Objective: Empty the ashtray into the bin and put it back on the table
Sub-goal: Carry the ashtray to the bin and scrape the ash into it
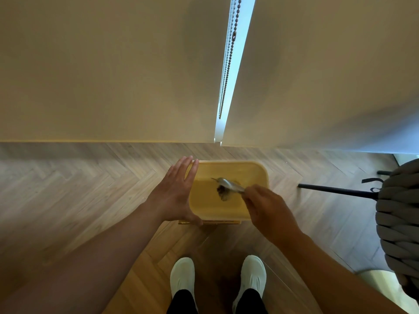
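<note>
From the head view I look straight down at a pale yellow bin (229, 171) with rounded corners, standing on a herringbone wood floor (68, 200) close to the wall. My right hand (267, 209) is closed around the rim of the ashtray (231, 185), which I read as a thin, shiny, metallic-looking dish; it is tipped on edge over the open mouth of the bin, smeared by motion blur, so I cannot make out its exact form. Just beside and below it I see a dark, crumbly clump (223, 191), which I take for ash and butts either falling or already lying on the smooth bin floor. My left hand (174, 191) is open, fingers spread and flat, resting against the bin's left wall and rim as if steadying it, holding nothing.

I judge the emptying to be under way or nearly done: the ashtray is over the bin and its contents look to be out. What remains is righting the dish and carrying it back to the table, which I cannot see here.

At the right edge sit a chunky grey knitted seat (399, 223) and a thin black rod (335, 190); white shoes (182, 275) stand below the bin
</note>
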The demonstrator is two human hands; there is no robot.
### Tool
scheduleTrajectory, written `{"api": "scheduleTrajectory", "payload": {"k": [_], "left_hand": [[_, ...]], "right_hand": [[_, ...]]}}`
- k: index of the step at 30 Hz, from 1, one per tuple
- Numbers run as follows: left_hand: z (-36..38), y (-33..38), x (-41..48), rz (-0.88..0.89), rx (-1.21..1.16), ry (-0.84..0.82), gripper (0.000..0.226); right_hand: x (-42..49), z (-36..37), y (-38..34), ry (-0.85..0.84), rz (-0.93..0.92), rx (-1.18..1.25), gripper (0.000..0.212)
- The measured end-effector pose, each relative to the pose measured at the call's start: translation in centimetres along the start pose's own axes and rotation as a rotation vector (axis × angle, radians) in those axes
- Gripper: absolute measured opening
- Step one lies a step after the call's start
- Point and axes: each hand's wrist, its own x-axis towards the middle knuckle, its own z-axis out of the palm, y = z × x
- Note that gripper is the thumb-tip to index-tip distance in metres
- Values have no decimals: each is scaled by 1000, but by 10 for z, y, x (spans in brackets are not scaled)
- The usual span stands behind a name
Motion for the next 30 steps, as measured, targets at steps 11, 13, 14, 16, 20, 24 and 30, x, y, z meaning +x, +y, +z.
{"api": "scheduleTrajectory", "payload": {"k": [11, 13, 14, 16, 20, 24, 30], "left_hand": [[2, 0, -2, -7, -13, 8, 159], [2, 1, -2, -6, -13, 7, 159], [2, 1, -2, -7, -14, 6, 160], [1, 1, -1, -9, -18, 7, 159], [0, 1, 0, -10, -24, 14, 158], [-1, 2, 1, -18, -26, 17, 159], [-3, 2, 2, -23, -30, 20, 159]], "right_hand": [[-14, 12, 0, 19, -89, -176, 28], [-14, 10, 1, 7, -78, -178, 27], [-14, 10, 1, 3, -75, -178, 28], [-13, 9, 1, 3, -75, -182, 28], [-13, 8, 1, 17, -86, -182, 28], [-13, 9, 2, 17, -95, -182, 27], [-11, 10, 3, 6, -102, -168, 26]]}}
